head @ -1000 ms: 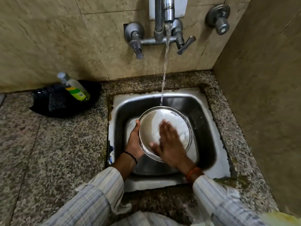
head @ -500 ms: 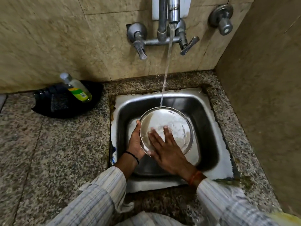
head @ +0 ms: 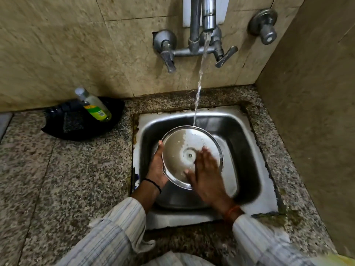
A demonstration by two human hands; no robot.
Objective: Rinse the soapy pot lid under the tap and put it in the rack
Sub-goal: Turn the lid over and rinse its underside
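Note:
A round steel pot lid (head: 178,150) is held tilted over the steel sink (head: 247,143), its inner side facing me. My left hand (head: 156,166) grips its left rim. Spread flat, my right hand (head: 206,169) lies on the lid's lower right part, blurred by motion. Water runs from the tap (head: 208,20) in a thin stream and lands on the lid's far rim. Most of the lid looks bare metal, with a little white foam near its centre. No rack is in view.
A black tray (head: 63,120) holding a soap bottle (head: 95,105) and a scrub pad sits on the granite counter (head: 57,179) left of the sink. A tiled wall stands close on the right. Tap handles (head: 168,60) jut from the back wall.
My right hand has rubbed across the lid, from its middle toward the lower right. Much of the white foam has washed off. The left hand keeps its hold on the rim.

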